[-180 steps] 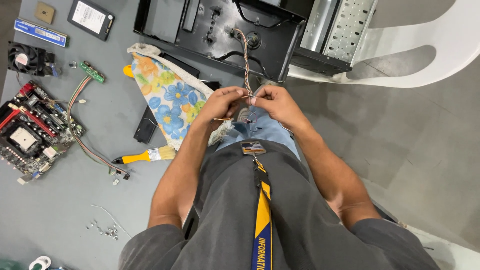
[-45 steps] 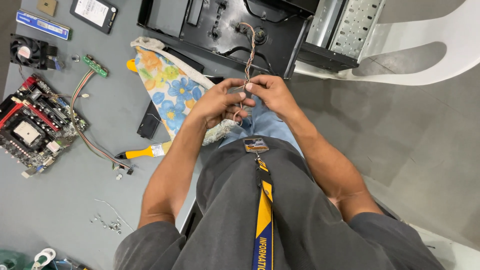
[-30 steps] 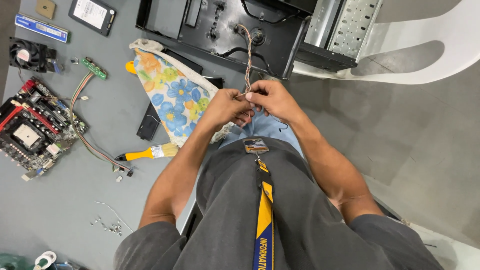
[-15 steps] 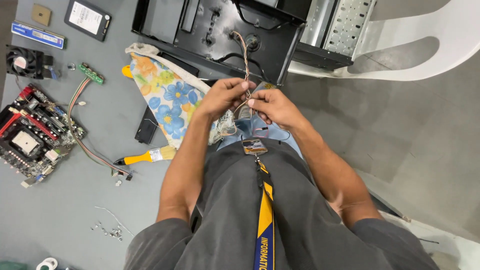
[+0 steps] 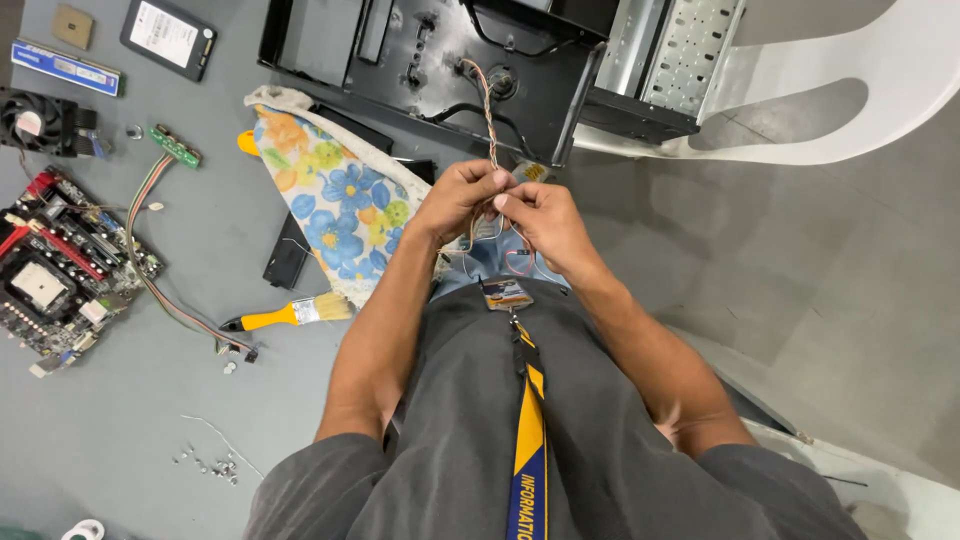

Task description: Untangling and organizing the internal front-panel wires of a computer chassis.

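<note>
A black sheet-metal computer case [image 5: 420,60] lies open on the grey floor; a floral cloth [image 5: 335,195] lies beside it; left hand [image 5: 462,198] and right hand [image 5: 540,222] both pinch a thin twisted wire bundle [image 5: 489,110] running up into the case.

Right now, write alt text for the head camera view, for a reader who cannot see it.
Seen from above, a person's left hand and right hand pinch a twisted wire bundle that runs from an open black computer case. On the grey floor to the left lie a floral cloth, a yellow-handled brush and a motherboard.
</note>
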